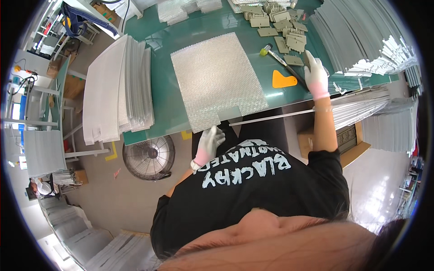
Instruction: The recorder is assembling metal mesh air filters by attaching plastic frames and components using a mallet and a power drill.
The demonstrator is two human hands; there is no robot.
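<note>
My left hand [210,145], in a white glove, is at the table's near edge by the lower corner of a silvery mesh-patterned sheet [217,77]. Its fingers are loosely bent and apart, with nothing visible in them. The sheet lies flat and has a notch in its near edge. On the right, my gloved right hand [316,77] is closed on a small grey-green plate [308,58], beside a heap of similar plates [296,42]. Left of that hand lie a black-and-white marker [281,61] and an orange scraper [284,79].
A tall stack of white sheets [106,90] stands on the green table [165,108] at the left. More thin panels [357,36] are piled at the far right. Below the table are a round floor fan [149,157] and a cardboard box [355,154].
</note>
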